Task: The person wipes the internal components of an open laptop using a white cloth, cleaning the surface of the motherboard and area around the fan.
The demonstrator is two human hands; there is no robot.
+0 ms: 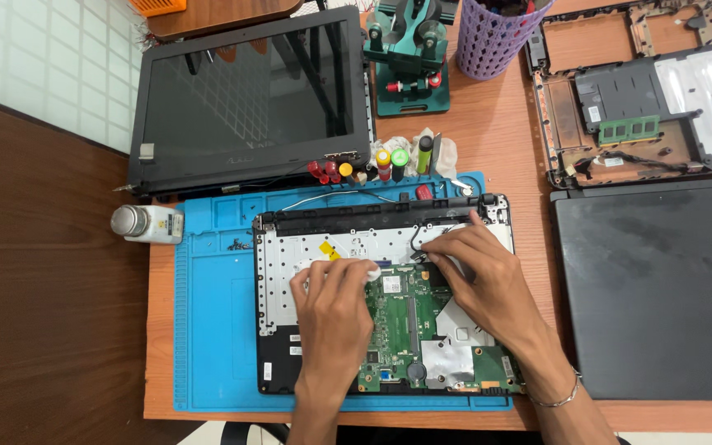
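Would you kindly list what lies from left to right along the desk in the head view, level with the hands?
White bottle → blue mat → left hand → green circuit board → right hand → closed black laptop.

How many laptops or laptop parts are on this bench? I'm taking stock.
4. An opened base lies on the blue mat under both hands; a detached screen lies behind it; a stripped shell is far right; a closed laptop sits below that. More may lie outside the frame.
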